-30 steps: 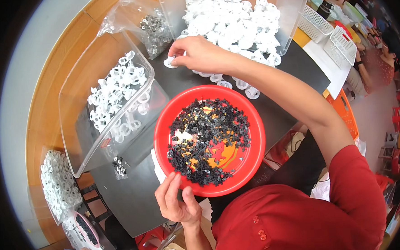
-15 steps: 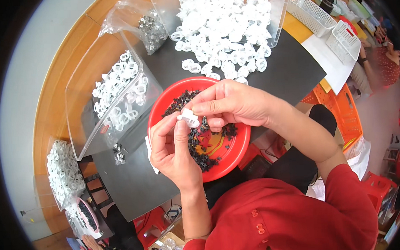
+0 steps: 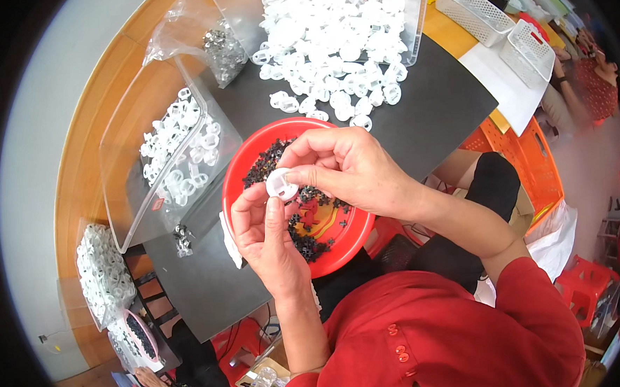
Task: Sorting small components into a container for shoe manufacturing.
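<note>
Between my two hands is a small round white plastic part (image 3: pixel 281 184) with cut-outs in its face. My left hand (image 3: pixel 269 234) pinches its lower left edge between thumb and fingers. My right hand (image 3: pixel 347 167) presses thumb and fingers on its upper right side. Both hands are over a red basin (image 3: pixel 358 236) that holds many small black plastic pieces (image 3: pixel 269 157). Part of the basin is hidden behind my hands. Whether a black piece sits in the white part cannot be made out.
White plastic parts (image 3: pixel 337 45) pile up at the far side, spilling from a clear bin. A tilted clear box (image 3: pixel 121 196) with more stands left, beside a bag of metal pieces (image 3: pixel 225 54). White baskets (image 3: pixel 472 13) and an orange crate (image 3: pixel 533 171) are right. Another person's hand (image 3: pixel 151 380) shows lower left.
The white part has been turned so its round face shows. Both hands remain on it, having shifted slightly left in the picture. The whole scene has shifted a little with the view.
</note>
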Tool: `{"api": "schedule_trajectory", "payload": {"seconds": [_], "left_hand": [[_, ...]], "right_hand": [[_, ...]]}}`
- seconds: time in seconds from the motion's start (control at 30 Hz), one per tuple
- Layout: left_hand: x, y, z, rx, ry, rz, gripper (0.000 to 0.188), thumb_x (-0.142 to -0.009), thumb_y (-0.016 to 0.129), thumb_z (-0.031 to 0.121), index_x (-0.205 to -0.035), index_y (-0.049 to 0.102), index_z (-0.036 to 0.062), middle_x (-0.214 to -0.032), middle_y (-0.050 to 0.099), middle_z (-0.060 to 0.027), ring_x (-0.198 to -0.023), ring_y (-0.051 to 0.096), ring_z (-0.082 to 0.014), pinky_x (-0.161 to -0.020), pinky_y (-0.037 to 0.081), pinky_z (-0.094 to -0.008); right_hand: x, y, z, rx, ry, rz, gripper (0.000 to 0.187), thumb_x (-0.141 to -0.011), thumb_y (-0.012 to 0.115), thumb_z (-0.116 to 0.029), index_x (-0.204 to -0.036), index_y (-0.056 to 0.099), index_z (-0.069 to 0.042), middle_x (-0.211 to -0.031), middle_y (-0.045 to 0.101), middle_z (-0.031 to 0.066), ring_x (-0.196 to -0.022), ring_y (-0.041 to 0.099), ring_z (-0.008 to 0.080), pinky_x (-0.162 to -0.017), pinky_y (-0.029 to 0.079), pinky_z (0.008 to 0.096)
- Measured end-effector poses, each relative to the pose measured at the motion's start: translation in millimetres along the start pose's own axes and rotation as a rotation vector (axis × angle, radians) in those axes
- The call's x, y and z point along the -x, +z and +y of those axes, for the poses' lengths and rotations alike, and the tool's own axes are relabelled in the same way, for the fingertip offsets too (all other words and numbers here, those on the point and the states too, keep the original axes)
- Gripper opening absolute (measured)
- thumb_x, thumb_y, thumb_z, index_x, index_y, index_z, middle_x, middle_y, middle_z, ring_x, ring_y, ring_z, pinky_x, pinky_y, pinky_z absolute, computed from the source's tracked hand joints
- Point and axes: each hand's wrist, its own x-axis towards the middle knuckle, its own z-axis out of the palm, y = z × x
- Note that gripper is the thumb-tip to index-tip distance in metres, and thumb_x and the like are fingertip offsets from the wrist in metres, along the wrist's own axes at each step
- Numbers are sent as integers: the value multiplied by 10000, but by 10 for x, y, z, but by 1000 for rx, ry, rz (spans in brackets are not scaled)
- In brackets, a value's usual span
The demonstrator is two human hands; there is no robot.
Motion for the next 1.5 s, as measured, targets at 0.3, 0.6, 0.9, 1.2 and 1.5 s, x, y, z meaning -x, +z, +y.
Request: {"api": "schedule_trajectory", "payload": {"seconds": [0.3,0.6,0.9,1.2,1.5], "left_hand": [[44,-80,-15,252,-266,-120,403,-871,606,39,-1253,483,-3,-1158,578,-109,-1012,612,-194,-873,533,-320],[-63,-312,118,225,-148,-88,459,-855,600,-11,-1291,461,-42,-1181,562,-124,-997,607,-192,-882,519,-302],[-79,-679,96,157,-107,-47,491,-891,543,1,-1353,379,-14,-1325,457,-181,-1002,571,-167,-910,476,-279],[-130,-1085,221,256,-6,46,480,-944,501,80,-1385,331,-4,-1297,474,-175,-973,570,-180,-901,465,-298],[-86,-1006,163,241,-24,74,457,-979,485,214,-1356,375,-20,-1249,523,-175,-952,584,-175,-898,468,-295]], "right_hand": [[-111,-19,-110,464,-306,-186,135,-877,571,-53,-973,651,-5,-830,638,103,-788,627,219,-710,496,321],[-28,-227,-50,668,-382,15,139,-822,607,-125,-879,636,-2,-811,620,145,-758,613,320,-702,488,397],[225,-217,139,1061,-263,-185,64,-810,629,-125,-841,635,-69,-838,566,84,-797,578,291,-727,452,392],[-122,103,405,1324,-489,-145,33,-787,592,-112,-803,592,-83,-823,516,61,-838,550,217,-716,386,354],[-259,16,397,1370,-466,-192,65,-770,650,-149,-792,634,-91,-800,542,49,-811,566,221,-706,386,363]]}}
